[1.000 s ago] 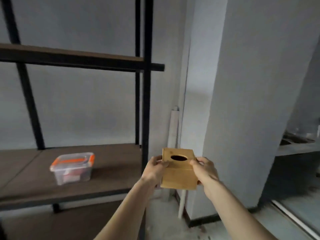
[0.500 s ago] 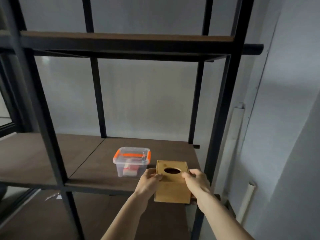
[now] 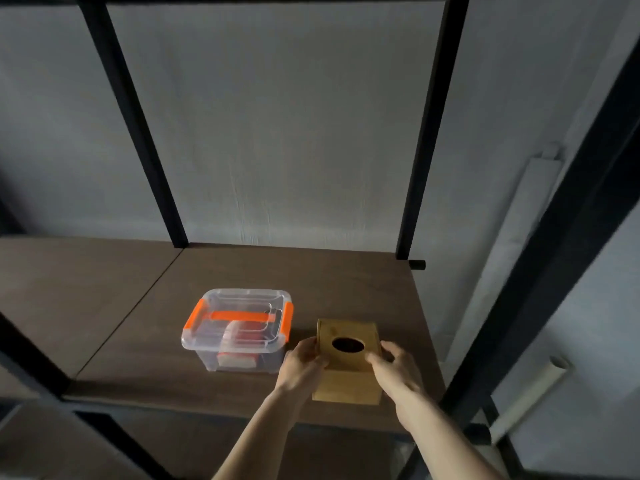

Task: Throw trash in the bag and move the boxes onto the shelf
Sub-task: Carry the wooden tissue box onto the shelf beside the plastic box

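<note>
A wooden tissue box (image 3: 346,382) with an oval hole in its top stands on the brown shelf board (image 3: 277,271), near the front right corner. My left hand (image 3: 301,365) grips its left side and my right hand (image 3: 394,368) grips its right side. Just left of it on the same board sits a clear plastic box (image 3: 239,327) with orange latches and handle; something red and pale lies inside.
Black metal uprights (image 3: 135,126) frame the shelf, and a thick one (image 3: 540,258) rises close by on the right. A white pipe (image 3: 526,396) runs along the grey wall to the right. A lower shelf board (image 3: 69,452) shows beneath.
I have come closer to the shelf, and both hands have carried the wooden box forward and down onto the board beside the clear box.
</note>
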A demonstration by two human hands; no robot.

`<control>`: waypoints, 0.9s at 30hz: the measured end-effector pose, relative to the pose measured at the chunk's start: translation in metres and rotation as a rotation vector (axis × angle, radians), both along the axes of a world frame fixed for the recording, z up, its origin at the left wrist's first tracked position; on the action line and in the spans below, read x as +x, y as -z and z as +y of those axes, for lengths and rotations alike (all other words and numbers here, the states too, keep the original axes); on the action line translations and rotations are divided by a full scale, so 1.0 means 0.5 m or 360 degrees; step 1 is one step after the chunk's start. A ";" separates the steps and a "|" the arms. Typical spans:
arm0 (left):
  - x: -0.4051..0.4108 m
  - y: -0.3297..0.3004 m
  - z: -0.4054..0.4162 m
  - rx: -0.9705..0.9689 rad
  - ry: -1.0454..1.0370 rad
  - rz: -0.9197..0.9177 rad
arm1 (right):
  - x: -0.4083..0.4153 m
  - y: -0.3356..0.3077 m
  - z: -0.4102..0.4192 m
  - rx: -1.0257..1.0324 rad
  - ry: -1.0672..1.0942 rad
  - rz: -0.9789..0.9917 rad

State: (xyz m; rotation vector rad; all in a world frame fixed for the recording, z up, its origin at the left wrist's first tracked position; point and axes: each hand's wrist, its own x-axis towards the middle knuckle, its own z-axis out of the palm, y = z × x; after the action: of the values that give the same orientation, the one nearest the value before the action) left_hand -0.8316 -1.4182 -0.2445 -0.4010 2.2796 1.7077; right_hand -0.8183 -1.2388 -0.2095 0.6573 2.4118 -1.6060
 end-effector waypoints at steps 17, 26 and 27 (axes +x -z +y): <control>-0.159 0.216 -0.015 -0.0296 0.0045 -0.0051 | -0.143 0.141 -0.032 0.0004 -0.0183 -0.0180; -0.114 0.098 -0.024 -0.0749 0.0400 0.0163 | -0.114 0.104 -0.029 0.0605 -0.0424 -0.0055; -0.105 0.081 -0.026 -0.0793 0.0461 0.0224 | -0.101 0.093 -0.027 0.0695 -0.0482 -0.0059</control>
State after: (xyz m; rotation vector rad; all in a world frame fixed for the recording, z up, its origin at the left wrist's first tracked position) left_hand -0.8842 -1.4312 -0.2847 -0.0341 2.6987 1.0525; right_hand -0.8687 -1.2524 -0.2558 0.3479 2.6962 -0.9542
